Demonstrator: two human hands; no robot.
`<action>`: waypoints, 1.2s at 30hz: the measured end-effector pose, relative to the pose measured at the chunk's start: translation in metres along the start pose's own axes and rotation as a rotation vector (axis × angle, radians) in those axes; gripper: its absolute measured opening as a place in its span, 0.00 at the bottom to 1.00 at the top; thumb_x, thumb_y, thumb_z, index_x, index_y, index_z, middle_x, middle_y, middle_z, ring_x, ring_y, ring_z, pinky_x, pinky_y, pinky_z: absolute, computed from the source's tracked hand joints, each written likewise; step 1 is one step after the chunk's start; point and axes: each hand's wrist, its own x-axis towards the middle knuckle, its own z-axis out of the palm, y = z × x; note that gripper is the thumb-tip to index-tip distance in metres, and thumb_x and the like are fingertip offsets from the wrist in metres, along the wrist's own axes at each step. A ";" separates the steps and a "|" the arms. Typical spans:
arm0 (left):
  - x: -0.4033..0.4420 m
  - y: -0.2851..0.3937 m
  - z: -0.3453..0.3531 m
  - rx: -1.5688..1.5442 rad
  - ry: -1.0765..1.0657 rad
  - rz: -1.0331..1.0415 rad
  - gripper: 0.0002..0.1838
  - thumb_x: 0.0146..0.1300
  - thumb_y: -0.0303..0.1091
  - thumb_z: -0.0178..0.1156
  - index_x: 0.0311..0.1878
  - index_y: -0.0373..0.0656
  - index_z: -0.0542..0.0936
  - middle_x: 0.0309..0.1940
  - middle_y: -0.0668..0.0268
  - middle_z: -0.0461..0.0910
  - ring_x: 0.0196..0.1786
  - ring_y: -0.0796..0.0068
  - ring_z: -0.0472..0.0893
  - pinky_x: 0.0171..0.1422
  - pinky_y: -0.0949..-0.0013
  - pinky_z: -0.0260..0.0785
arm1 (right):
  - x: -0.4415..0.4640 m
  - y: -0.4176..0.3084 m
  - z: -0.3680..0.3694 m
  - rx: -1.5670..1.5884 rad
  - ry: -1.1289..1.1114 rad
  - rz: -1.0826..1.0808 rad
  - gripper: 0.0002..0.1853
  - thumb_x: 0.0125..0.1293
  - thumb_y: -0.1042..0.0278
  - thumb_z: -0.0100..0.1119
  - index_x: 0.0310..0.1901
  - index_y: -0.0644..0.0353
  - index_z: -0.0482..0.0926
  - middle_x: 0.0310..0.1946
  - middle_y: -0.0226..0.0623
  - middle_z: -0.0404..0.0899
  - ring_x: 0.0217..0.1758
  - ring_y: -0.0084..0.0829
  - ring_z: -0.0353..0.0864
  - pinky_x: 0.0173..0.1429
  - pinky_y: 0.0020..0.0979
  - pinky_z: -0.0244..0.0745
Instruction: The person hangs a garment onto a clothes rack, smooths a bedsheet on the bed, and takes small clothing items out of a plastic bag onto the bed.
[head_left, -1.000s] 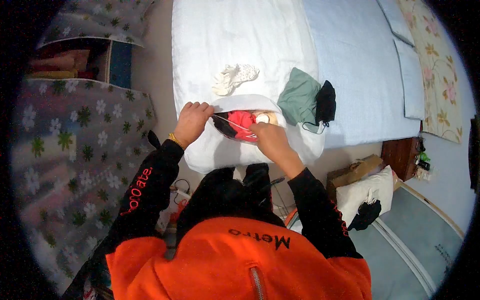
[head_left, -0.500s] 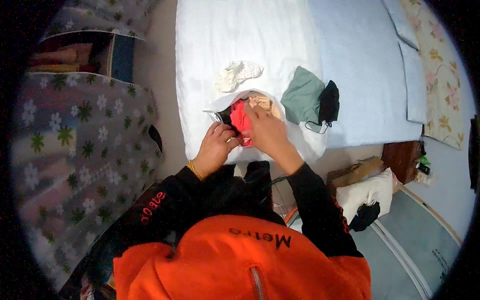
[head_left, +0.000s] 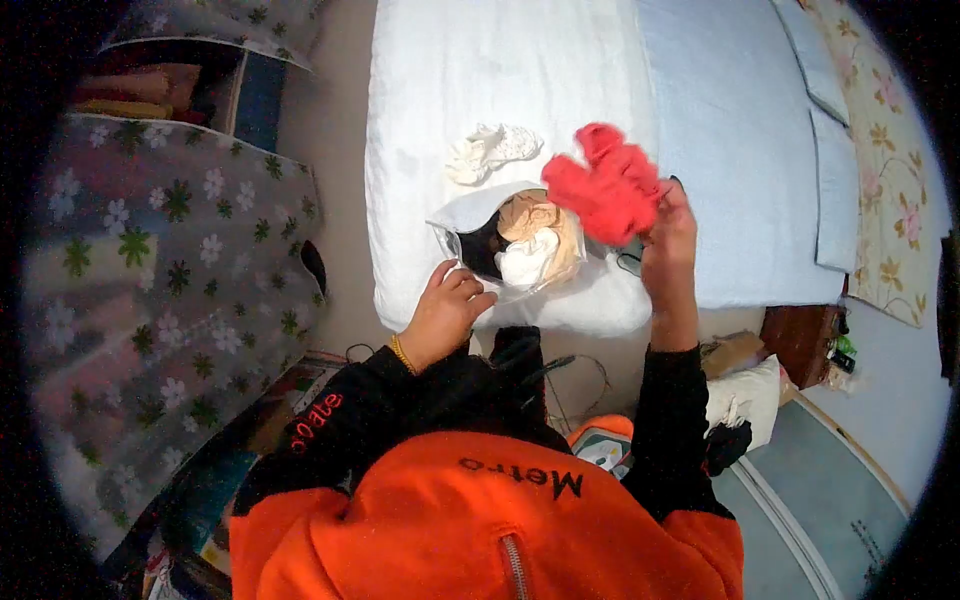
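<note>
My right hand (head_left: pixel 668 235) holds up a crumpled red cloth garment (head_left: pixel 605 190) by its right side, above the bed. The fingers of my left hand (head_left: pixel 447 310) close on the near left edge of a pale, partly see-through bag (head_left: pixel 475 210), whose mouth gapes wide. Inside the bag lie a white cloth (head_left: pixel 528 260), beige cloths (head_left: pixel 530 215) and something dark. Just behind the bag rests a cream-white cloth piece (head_left: pixel 490 152). The red garment hides most of the green and black items on the bed; only a thin dark cord shows below it.
The bed has a white cover (head_left: pixel 420 100) and a light blue section (head_left: pixel 740 150) at right. A flower-patterned cover (head_left: pixel 180 300) hangs over shelving at left. A white pillow-like bundle (head_left: pixel 755 395) and grey-green panels (head_left: pixel 830 480) stand at lower right.
My right hand has drawn the red garment out of the bag and carried it right and up. The white cloth inside now shows. My left hand stays at the bag's edge.
</note>
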 end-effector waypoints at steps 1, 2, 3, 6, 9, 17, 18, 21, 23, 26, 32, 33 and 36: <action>0.000 0.001 0.001 -0.001 -0.002 0.001 0.16 0.48 0.24 0.58 0.42 0.49 0.81 0.38 0.68 0.78 0.51 0.66 0.74 0.69 0.53 0.54 | 0.008 -0.003 0.001 -0.054 0.062 0.065 0.12 0.65 0.72 0.50 0.49 0.63 0.70 0.46 0.35 0.75 0.49 0.26 0.76 0.54 0.28 0.71; -0.001 0.001 0.003 -0.004 -0.009 -0.006 0.16 0.47 0.24 0.58 0.42 0.49 0.81 0.39 0.68 0.78 0.51 0.66 0.74 0.69 0.53 0.54 | 0.016 -0.006 0.003 -0.107 0.123 0.129 0.12 0.65 0.72 0.49 0.49 0.64 0.70 0.46 0.35 0.76 0.49 0.27 0.76 0.54 0.29 0.72; -0.002 0.001 0.004 -0.007 -0.016 -0.014 0.17 0.47 0.23 0.58 0.42 0.49 0.81 0.39 0.68 0.78 0.51 0.66 0.74 0.69 0.53 0.55 | 0.023 -0.001 0.004 -0.105 0.124 0.130 0.12 0.65 0.72 0.49 0.49 0.64 0.70 0.46 0.35 0.76 0.49 0.27 0.76 0.54 0.29 0.72; -0.003 0.001 0.006 -0.016 -0.009 0.003 0.19 0.44 0.23 0.58 0.42 0.49 0.81 0.39 0.68 0.78 0.51 0.66 0.73 0.68 0.53 0.55 | 0.029 0.019 0.012 -0.469 0.141 0.194 0.12 0.64 0.73 0.49 0.49 0.64 0.72 0.44 0.37 0.77 0.46 0.29 0.78 0.52 0.29 0.73; 0.003 0.004 0.000 -0.027 0.044 0.023 0.19 0.43 0.23 0.58 0.42 0.49 0.81 0.37 0.68 0.77 0.51 0.66 0.73 0.68 0.53 0.55 | 0.009 0.045 0.027 -1.148 -0.112 -0.119 0.12 0.62 0.75 0.50 0.47 0.63 0.75 0.41 0.42 0.79 0.44 0.36 0.79 0.49 0.34 0.73; 0.011 0.023 0.004 -0.044 -0.028 0.083 0.18 0.45 0.25 0.58 0.42 0.50 0.81 0.34 0.69 0.76 0.49 0.67 0.73 0.69 0.53 0.55 | -0.048 0.085 0.043 -1.622 -0.737 -0.084 0.12 0.49 0.75 0.58 0.39 0.57 0.77 0.36 0.39 0.75 0.49 0.42 0.72 0.46 0.41 0.70; 0.010 0.025 0.005 -0.058 -0.055 0.090 0.17 0.45 0.25 0.58 0.42 0.50 0.81 0.34 0.69 0.75 0.48 0.68 0.73 0.69 0.53 0.55 | -0.049 0.089 0.037 -1.600 -0.727 -0.104 0.12 0.47 0.75 0.59 0.37 0.56 0.77 0.35 0.38 0.74 0.49 0.42 0.71 0.45 0.41 0.70; 0.006 0.025 0.004 -0.062 -0.058 0.070 0.16 0.46 0.26 0.57 0.41 0.50 0.82 0.34 0.69 0.76 0.48 0.67 0.73 0.69 0.53 0.55 | -0.044 0.076 0.021 -1.282 -0.614 -0.136 0.16 0.50 0.77 0.59 0.43 0.56 0.77 0.39 0.36 0.76 0.51 0.35 0.73 0.50 0.39 0.70; 0.004 0.024 0.004 -0.054 -0.037 0.061 0.16 0.46 0.26 0.57 0.41 0.49 0.82 0.34 0.68 0.77 0.48 0.67 0.73 0.69 0.53 0.55 | -0.041 0.065 0.011 -0.858 -0.447 0.178 0.14 0.54 0.75 0.58 0.45 0.59 0.76 0.42 0.35 0.76 0.50 0.33 0.75 0.50 0.35 0.71; 0.003 0.023 0.003 -0.075 -0.033 0.053 0.16 0.46 0.26 0.57 0.41 0.49 0.82 0.36 0.68 0.77 0.48 0.66 0.73 0.69 0.53 0.54 | -0.043 0.048 0.011 -0.083 -0.123 0.415 0.18 0.64 0.72 0.54 0.55 0.63 0.69 0.50 0.34 0.76 0.50 0.27 0.77 0.53 0.29 0.73; 0.004 0.024 0.006 -0.092 0.044 0.089 0.13 0.47 0.24 0.55 0.38 0.45 0.80 0.32 0.66 0.75 0.47 0.64 0.73 0.68 0.54 0.55 | -0.052 0.068 -0.019 0.726 0.091 0.575 0.20 0.69 0.63 0.46 0.61 0.61 0.66 0.52 0.37 0.75 0.50 0.30 0.78 0.54 0.35 0.75; 0.004 0.024 0.006 -0.076 0.012 0.074 0.14 0.47 0.24 0.56 0.39 0.46 0.81 0.34 0.67 0.77 0.48 0.65 0.73 0.68 0.54 0.55 | -0.054 0.081 -0.028 0.771 -0.007 0.553 0.21 0.70 0.59 0.44 0.60 0.60 0.67 0.52 0.39 0.75 0.50 0.34 0.79 0.53 0.37 0.76; 0.004 0.024 0.005 -0.051 -0.021 0.062 0.14 0.47 0.25 0.57 0.40 0.47 0.81 0.36 0.68 0.78 0.48 0.66 0.74 0.68 0.54 0.55 | -0.048 0.014 0.026 0.802 0.040 0.510 0.22 0.71 0.57 0.41 0.60 0.61 0.68 0.49 0.43 0.77 0.49 0.37 0.80 0.53 0.41 0.76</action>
